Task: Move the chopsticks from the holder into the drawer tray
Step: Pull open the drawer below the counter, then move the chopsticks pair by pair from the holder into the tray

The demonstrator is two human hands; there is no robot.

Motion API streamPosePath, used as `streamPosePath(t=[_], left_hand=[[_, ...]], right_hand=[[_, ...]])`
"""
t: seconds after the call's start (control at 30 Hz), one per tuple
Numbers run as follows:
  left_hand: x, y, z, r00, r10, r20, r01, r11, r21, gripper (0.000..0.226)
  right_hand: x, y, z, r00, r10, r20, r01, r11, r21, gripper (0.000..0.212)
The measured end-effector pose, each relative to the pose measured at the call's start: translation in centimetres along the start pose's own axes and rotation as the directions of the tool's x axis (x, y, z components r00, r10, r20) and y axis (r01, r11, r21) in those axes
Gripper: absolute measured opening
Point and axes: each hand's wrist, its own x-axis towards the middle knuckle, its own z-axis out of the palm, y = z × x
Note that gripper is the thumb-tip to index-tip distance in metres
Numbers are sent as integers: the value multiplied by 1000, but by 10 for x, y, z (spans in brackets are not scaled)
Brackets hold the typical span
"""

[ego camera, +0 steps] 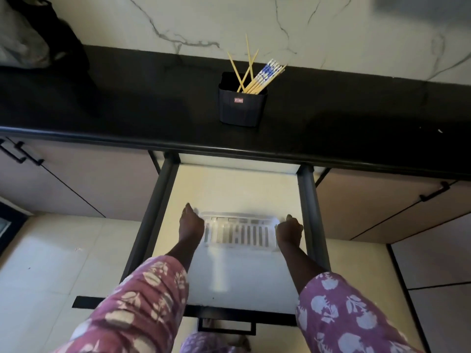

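Observation:
A black holder [242, 105] stands on the dark counter, upright, with several chopsticks [265, 77] leaning out of it, some plain wood and some with blue-patterned ends. Below the counter a drawer [229, 189] is pulled out. A clear slotted tray [238, 231] lies inside it, blurred. My left hand [191, 225] grips the tray's left end and my right hand [289, 231] grips its right end. No chopsticks lie in the tray.
The counter [127, 110] runs across the view under a marble wall. A dark bag [38, 34] sits at the far left. The drawer's black side rails [309, 212] flank my hands. Closed cabinet doors with black handles [433, 192] stand on both sides.

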Motion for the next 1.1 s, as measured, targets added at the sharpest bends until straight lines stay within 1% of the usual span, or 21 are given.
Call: streamPosePath(t=[0.1,0.17,0.3,0.37,0.4,0.47,0.57,0.67,0.73,0.8,0.87,1.0,1.1], left_hand=[[11,41,-20,990,129,-52,-129,992,-12,58],[23,68,-32,969,235,-79,-234,972,26,55],[58,114,-50,890,452,-55,-439,884,161,53],[81,132,-56,853,521,-24,-497,826,265,51],[94,138,-58,848,531,-5,-498,799,337,51],[114,143,-61,869,494,23,-450,771,450,52],[139,144,-60,922,383,59,-351,763,542,57],[154,142,-55,969,209,131,-246,778,579,67],[161,137,-51,976,137,168,-209,796,568,71],[164,132,-48,974,146,172,-218,806,550,71],[166,130,-48,971,163,174,-232,810,538,72],[170,130,-51,966,148,210,-238,825,513,71],[172,130,-51,965,139,221,-235,831,504,71]], right_hand=[[12,-33,-27,992,-110,-61,112,993,35,39],[22,-61,-45,980,-183,-80,185,982,19,39],[43,-118,-73,945,-302,-126,312,948,61,40],[53,-145,-82,935,-320,-154,339,934,115,39],[59,-158,-87,934,-316,-168,341,928,149,39],[70,-181,-95,927,-312,-206,352,915,199,39],[92,-213,-103,930,-274,-244,333,909,249,38],[118,-242,-104,949,-189,-253,270,902,338,36],[135,-260,-103,970,-93,-223,189,866,462,35],[148,-274,-102,984,-25,-175,125,797,591,36],[157,-288,-101,992,8,-126,81,726,683,39],[167,-312,-102,997,50,-55,11,627,779,48],[175,-324,-104,997,67,-31,-13,582,813,48]])
